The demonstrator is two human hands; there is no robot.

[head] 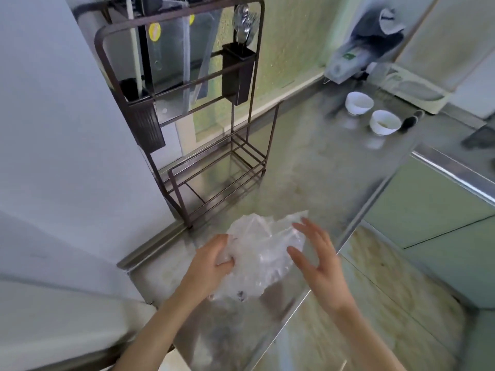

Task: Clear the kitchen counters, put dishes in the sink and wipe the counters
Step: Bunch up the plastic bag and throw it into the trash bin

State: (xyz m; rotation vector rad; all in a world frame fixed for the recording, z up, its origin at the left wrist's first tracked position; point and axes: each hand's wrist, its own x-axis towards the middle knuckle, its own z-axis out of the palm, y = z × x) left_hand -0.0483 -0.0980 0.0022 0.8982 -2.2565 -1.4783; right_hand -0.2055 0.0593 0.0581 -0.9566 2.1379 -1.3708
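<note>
At the near end of the table (308,178), clutching a crumpled clear plastic bag (262,253) in the left hand (211,261), fingers curled into its left side; right hand (318,263) spread wide at its right side, gripping nothing. Probably featherlight, limp and slippery: best bunched whole, not pinched by a loose flap. Far right on the table, two white bowls (359,102), likely fragile. Far left, a dark wire rack (187,103).
</note>
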